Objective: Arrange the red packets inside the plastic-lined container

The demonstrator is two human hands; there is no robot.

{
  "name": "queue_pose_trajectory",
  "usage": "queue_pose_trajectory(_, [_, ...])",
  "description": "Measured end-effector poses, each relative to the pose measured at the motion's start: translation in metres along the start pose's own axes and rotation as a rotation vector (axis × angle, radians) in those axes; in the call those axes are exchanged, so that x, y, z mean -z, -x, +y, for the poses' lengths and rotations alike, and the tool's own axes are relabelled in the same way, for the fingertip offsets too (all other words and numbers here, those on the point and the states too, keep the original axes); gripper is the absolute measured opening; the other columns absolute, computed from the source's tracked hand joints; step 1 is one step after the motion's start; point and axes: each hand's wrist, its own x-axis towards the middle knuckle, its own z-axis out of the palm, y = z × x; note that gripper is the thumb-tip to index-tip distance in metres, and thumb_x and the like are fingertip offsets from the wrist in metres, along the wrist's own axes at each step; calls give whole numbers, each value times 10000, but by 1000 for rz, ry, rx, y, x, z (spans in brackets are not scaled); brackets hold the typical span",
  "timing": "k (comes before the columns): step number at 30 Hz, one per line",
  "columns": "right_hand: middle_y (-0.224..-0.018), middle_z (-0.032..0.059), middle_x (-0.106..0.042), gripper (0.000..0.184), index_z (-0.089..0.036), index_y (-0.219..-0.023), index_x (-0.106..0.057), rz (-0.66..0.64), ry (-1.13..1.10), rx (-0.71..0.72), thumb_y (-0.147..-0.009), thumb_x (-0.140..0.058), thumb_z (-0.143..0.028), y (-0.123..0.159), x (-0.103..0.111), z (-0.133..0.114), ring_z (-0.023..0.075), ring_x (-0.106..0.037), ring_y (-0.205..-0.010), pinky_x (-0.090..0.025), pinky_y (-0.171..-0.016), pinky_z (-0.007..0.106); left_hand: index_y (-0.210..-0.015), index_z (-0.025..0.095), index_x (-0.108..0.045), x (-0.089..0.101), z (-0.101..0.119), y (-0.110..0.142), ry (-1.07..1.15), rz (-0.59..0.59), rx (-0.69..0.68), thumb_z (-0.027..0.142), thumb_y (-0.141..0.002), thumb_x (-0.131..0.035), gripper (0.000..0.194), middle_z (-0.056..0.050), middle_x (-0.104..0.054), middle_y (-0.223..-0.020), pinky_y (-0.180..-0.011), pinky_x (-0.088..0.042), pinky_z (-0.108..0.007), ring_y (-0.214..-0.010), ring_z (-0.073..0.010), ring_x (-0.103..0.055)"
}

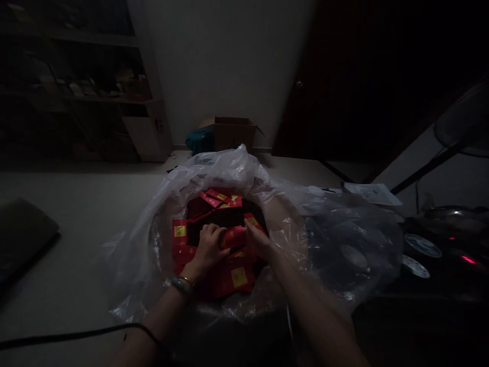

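Note:
Both of my hands are over a large container lined with a clear plastic bag (237, 168). A red packet (234, 236) is held between them. My left hand (211, 243) closes on its left end, with a bracelet at the wrist. At the right end, my right hand (258, 240) grips with thumb and fingers. Several more red packets (239, 277) with yellow squares lie around and below my hands inside the bag. Between them shows a dark mass (221, 216) that I cannot make out in the dim light.
Behind the bag stand an open cardboard box (234, 133) and a teal bag (199, 141) by the wall. Shelves (95, 97) are at the left. Patterned dishes (423, 245) and a red light (468, 260) are at the right. A black cable (76, 335) crosses the lower left.

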Motion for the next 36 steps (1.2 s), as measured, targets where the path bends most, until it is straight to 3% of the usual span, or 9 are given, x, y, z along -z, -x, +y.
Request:
queue_pose_trajectory(5, [-841,110,-721,617,-148,-846,-681,-115,-186,-176,-870,-298,-631,-4,0,-9,246,-654,-940,-448,-880,402,-1022,191,-625,1,-5,-1,8,51,33,228,-595,-746,445,-59,-556,-944,-824,-410,-395,-894,-243,-478])
queue_pose_trajectory(10, [-963,84,-716,478,-204,-901,-665,191,-267,-127,-914,-296,-507,-8,14,-8,187,-661,-913,-459,-863,378,-976,197,-631,4,-13,-2,18,139,103,206,-642,-707,343,-51,-549,-914,-813,-423,-377,-883,-233,-486])
queue_pose_trajectory(12, [-990,81,-708,423,-213,-917,-656,205,-271,-130,-900,-340,-493,-10,14,-5,180,-665,-871,-478,-832,384,-964,194,-632,3,-15,-2,17,159,124,220,-651,-705,322,-51,-546,-901,-804,-428,-372,-877,-232,-490])
queue_pose_trajectory(16, [-939,94,-707,315,-174,-877,-675,174,61,-39,-797,-539,-446,-17,1,3,208,-656,-841,-492,-795,383,-971,192,-625,-2,-16,0,1,141,138,233,-645,-715,341,-50,-549,-902,-794,-441,-377,-870,-232,-496])
queue_pose_trajectory(19, [-930,82,-706,238,-163,-885,-690,251,446,137,-690,-658,-297,-22,-12,9,215,-641,-885,-478,-828,357,-973,192,-622,-7,-16,2,46,121,128,208,-648,-707,336,-47,-540,-888,-780,-466,-362,-859,-222,-511])
queue_pose_trajectory(22, [-952,75,-700,264,-166,-923,-688,319,671,197,-662,-654,-175,-23,-23,12,204,-637,-887,-480,-824,333,-959,184,-625,-10,-16,3,110,86,157,199,-652,-697,315,-47,-537,-891,-763,-489,-349,-834,-209,-543])
queue_pose_trajectory(27, [-840,29,-707,248,-184,-870,-679,340,736,123,-686,-561,-67,-21,-30,16,174,-650,-799,-492,-765,298,-904,173,-649,-14,-21,3,308,17,295,278,-632,-724,301,-51,-599,-895,-730,-496,-325,-812,-201,-594])
queue_pose_trajectory(32, [-828,36,-704,163,-179,-803,-671,282,734,103,-728,-552,-98,-21,-25,15,172,-650,-806,-482,-760,288,-781,167,-687,-13,-29,-6,582,-91,581,354,-726,-592,216,-52,-694,-784,-681,-471,-292,-755,-203,-633])
queue_pose_trajectory(36, [-797,21,-682,215,-172,-872,-651,281,746,47,-658,-676,-170,-24,-23,11,162,-626,-738,-462,-660,259,-734,152,-686,-8,-28,-15,724,-56,623,399,-668,-627,263,-45,-688,-722,-627,-451,-268,-691,-188,-615])
